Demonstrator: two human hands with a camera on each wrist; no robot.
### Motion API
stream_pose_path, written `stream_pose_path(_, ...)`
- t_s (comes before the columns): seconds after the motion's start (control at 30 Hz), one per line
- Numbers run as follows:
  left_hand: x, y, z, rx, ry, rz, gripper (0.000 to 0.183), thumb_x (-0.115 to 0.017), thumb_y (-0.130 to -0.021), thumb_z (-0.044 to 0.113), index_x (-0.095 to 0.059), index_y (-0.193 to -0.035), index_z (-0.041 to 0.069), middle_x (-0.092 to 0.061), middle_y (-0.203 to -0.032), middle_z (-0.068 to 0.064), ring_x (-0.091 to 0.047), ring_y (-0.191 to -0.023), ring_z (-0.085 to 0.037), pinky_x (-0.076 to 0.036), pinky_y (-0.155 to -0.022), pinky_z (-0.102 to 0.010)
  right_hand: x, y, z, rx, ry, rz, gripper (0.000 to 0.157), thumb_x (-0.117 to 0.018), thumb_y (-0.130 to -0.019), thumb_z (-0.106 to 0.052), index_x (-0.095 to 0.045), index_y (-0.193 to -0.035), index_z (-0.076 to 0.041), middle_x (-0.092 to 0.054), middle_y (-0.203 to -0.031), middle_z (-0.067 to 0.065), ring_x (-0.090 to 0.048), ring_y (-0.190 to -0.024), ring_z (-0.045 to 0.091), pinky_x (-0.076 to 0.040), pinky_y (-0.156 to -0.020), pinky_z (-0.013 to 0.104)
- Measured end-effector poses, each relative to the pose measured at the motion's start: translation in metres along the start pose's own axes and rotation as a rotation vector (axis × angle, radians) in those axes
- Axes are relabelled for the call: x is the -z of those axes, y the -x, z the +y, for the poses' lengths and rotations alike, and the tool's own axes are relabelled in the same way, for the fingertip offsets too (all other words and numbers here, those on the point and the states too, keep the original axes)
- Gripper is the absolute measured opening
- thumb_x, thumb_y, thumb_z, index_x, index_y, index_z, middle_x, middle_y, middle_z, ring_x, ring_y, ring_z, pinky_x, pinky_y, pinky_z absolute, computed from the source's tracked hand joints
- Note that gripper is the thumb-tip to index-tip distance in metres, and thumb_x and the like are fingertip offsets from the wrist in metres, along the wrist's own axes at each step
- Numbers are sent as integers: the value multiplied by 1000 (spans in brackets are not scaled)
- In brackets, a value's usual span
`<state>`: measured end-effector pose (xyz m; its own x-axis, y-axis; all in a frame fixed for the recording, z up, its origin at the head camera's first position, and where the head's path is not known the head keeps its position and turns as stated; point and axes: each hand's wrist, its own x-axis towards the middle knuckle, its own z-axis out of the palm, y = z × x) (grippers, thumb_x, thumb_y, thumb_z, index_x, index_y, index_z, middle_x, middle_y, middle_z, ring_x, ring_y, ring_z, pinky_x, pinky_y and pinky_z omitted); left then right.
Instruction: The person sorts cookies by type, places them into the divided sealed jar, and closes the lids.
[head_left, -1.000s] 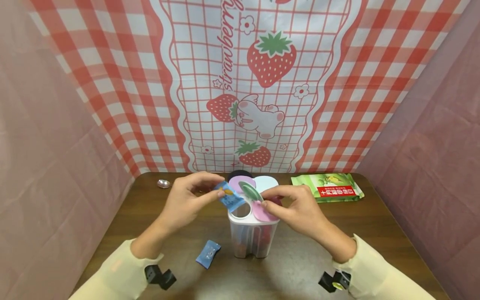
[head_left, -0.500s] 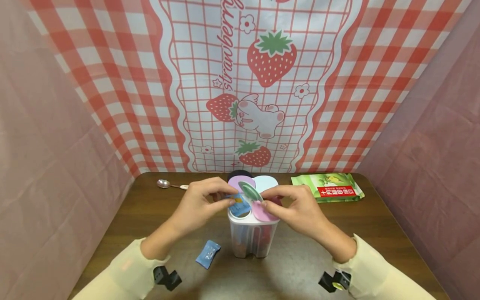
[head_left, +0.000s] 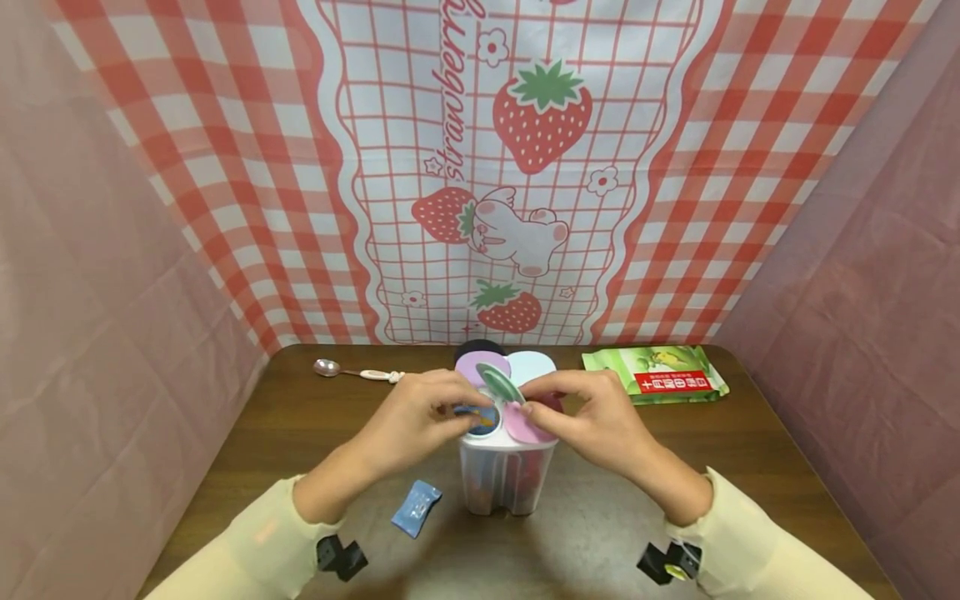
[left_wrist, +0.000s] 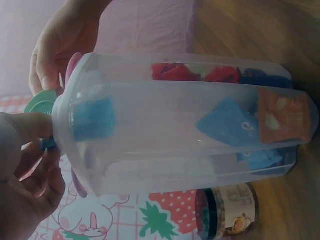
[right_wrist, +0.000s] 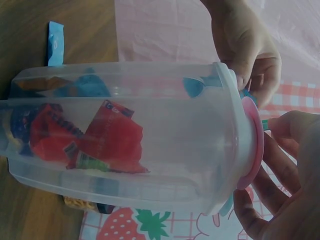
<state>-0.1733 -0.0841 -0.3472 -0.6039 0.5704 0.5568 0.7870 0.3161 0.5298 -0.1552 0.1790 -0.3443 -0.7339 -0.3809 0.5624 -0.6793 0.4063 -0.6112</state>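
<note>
A clear plastic storage container [head_left: 501, 479] with a white top and coloured flip lids stands upright on the table. My left hand [head_left: 420, 417] pinches a blue snack packet [left_wrist: 94, 120], most of which hangs inside the container's front-left opening. With thumb and forefinger my right hand [head_left: 596, 417] holds the raised green lid [head_left: 501, 383] of that opening, beside the lowered pink lid [right_wrist: 254, 142]. Through the walls, an orange packet [left_wrist: 284, 116] and blue ones lie at the bottom of one compartment, red packets [right_wrist: 112, 137] in another.
Left of the container lies another blue packet [head_left: 416, 508]. A spoon [head_left: 360, 372] lies at the back left, and a green snack bag [head_left: 655, 375] at the back right. Behind the container stands a dark-lidded jar [left_wrist: 230, 211]. Cloth walls surround the table.
My left hand has moved right and lowered the blue packet from above the opening down into it. The right hand keeps the green lid raised, almost unmoved.
</note>
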Motion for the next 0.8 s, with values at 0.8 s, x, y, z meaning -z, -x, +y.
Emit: stream_pose_path(0.8,8,10,-1,64,-107,-112,15,-81,-89,24,-81,-103,16,-62,-102,8,-58,-89,-9,-51,-76,-29,0,0,-1,-22,7,-2,18,-81,-87,-8,-81,-101,-19,-76,-87,-10,-61,-67,5,-51,-57,23)
